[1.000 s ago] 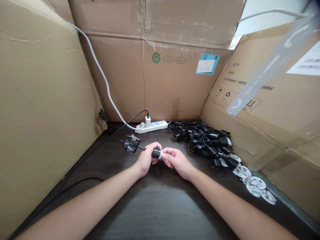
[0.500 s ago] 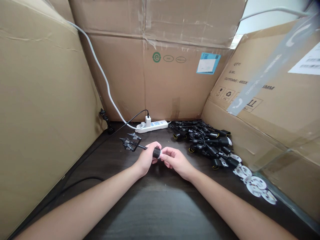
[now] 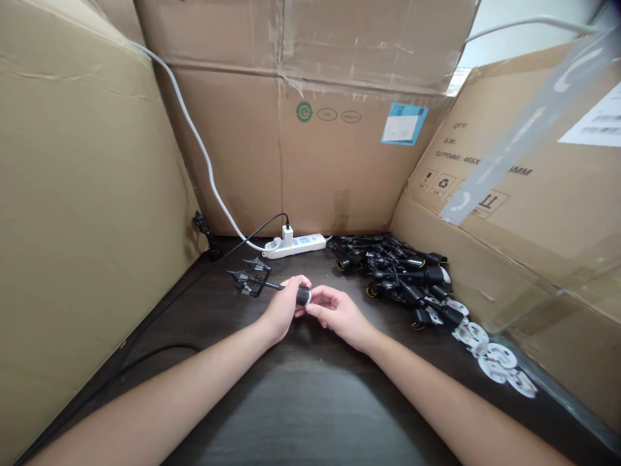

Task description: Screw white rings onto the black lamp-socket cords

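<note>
My left hand is closed round a miniature black street lamp, near its cylindrical base. The lamp lies sideways, its several small lantern heads pointing left and the base facing right. A white disc shows at the base's end. My right hand is closed there, thumb and fingers pinching at the disc's edge. How far the disc sits inside the base is hidden by the fingers.
More black miniature lamps, some with yellow wires, are heaped at the right. White round discs lie along the right box. A white power strip with a plugged charger stands at the back. Cardboard boxes wall the table.
The lamp has shifted slightly left in my left hand and turned a little. My right hand's fingers have moved slightly left with the base and stay at the disc.
</note>
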The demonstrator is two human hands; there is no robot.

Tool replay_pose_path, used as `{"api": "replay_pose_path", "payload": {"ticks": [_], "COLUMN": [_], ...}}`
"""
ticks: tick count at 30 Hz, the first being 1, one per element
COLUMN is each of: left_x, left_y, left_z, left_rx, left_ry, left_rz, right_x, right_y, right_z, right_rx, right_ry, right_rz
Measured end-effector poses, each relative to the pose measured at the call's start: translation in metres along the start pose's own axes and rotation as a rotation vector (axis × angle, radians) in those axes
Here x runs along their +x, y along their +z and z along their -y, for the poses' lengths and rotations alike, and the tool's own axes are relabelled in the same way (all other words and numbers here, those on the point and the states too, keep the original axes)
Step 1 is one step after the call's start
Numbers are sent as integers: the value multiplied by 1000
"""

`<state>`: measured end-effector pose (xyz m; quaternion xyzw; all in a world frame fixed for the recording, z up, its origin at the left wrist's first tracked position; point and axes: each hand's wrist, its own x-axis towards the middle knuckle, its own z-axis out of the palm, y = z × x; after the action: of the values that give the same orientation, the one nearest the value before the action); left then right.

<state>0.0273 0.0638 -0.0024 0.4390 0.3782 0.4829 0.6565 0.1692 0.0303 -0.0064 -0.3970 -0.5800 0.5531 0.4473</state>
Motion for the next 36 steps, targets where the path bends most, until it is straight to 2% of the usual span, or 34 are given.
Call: {"api": "replay_pose_path", "payload": {"ticks": [9,20,31,36], "left_x": [0,-1,3,4], "left_y": [-2,0,-5,-5], "left_z": [-1,0,7,9], "left_rx": [-12,30,112,95], "left_ry": [0,6,52,1], "left_rz": [94,51,98,55], "right_x": [0,-1,0,0], "right_y": [-3,1,-3,-1], "right_z": [1,2,1,0], "right_rx": [13,-15,-30,-27], "right_ry": [15,11,57,35], "right_rz": [-47,-27,-40,-55]}}
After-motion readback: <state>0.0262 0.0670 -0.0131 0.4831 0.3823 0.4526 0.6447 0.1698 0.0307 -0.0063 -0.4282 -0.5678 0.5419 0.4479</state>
